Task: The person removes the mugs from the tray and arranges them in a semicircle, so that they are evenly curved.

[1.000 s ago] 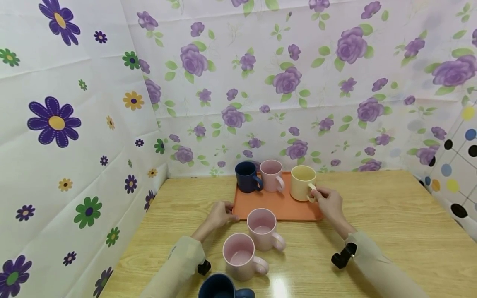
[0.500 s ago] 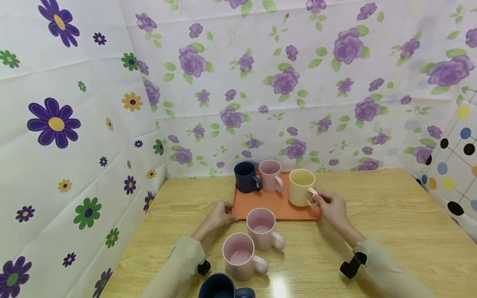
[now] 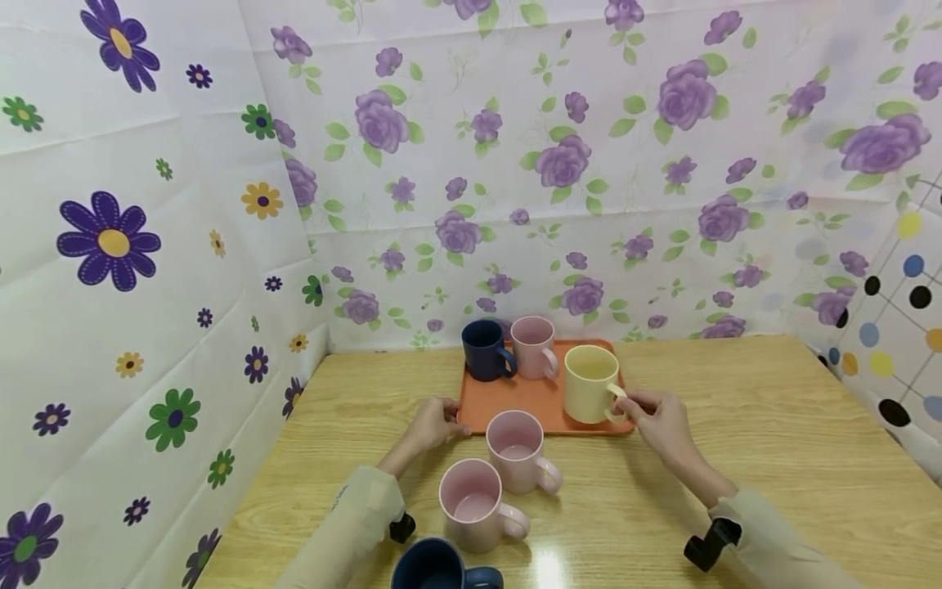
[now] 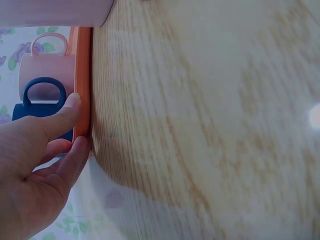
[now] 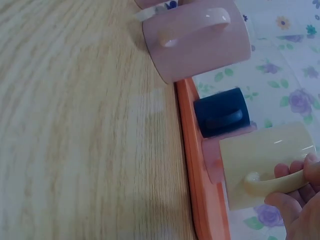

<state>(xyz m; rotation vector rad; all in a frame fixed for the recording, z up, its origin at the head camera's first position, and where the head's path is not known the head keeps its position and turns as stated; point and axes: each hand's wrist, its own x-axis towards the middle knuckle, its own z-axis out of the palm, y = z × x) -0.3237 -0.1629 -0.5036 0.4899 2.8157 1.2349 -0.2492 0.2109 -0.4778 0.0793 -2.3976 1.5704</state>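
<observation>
My right hand (image 3: 660, 419) pinches the handle of a yellow mug (image 3: 586, 391), which stands upright over the front right part of an orange tray (image 3: 508, 408). Close up in the right wrist view, thumb and fingers wrap the yellow mug's handle (image 5: 277, 186). At the tray's front left corner, my left hand (image 3: 432, 424) grips the edge; in the left wrist view the thumb (image 4: 70, 107) lies on the rim and the fingers bend round the corner. A navy mug (image 3: 483, 353) and a pink mug (image 3: 533, 343) stand side by side along the tray's back.
Before the tray, a pink mug (image 3: 515, 446) stands on the wooden table (image 3: 743, 425), close to its front edge. Another pink mug (image 3: 471, 509) and a navy mug (image 3: 427, 570) follow nearer the body, between the forearms. Floral cloth (image 3: 441, 164) walls the back and left.
My right hand has drawn the yellow mug toward the body and slightly left, from the tray's back right to its front right. The left hand keeps its place on the tray corner.
</observation>
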